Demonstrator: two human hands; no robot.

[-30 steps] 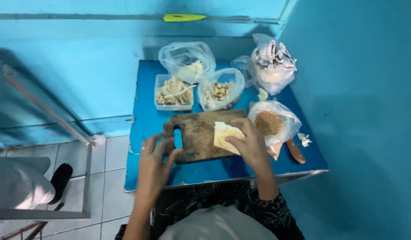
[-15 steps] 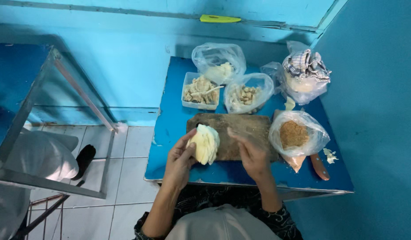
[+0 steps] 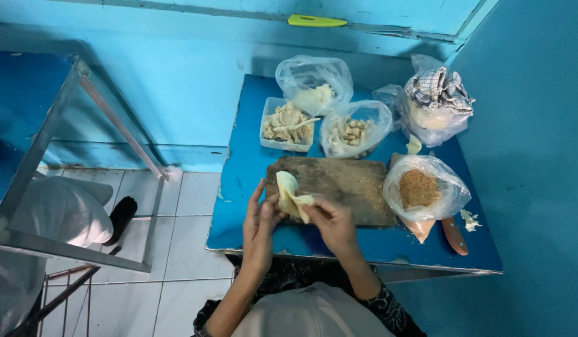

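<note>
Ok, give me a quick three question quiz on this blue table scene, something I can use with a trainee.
1. True or false: both hands are on the pale folded wrapper.
2. What lies directly beyond the hands on the blue table? A) a wooden cutting board B) a metal tray C) a stack of plates
3. What holds the brown crumbs at the right end of the board?

Key:
1. True: the left hand and right hand both hold it.
2. A, the wooden cutting board.
3. A clear plastic bag, next to a red-handled knife.
</note>
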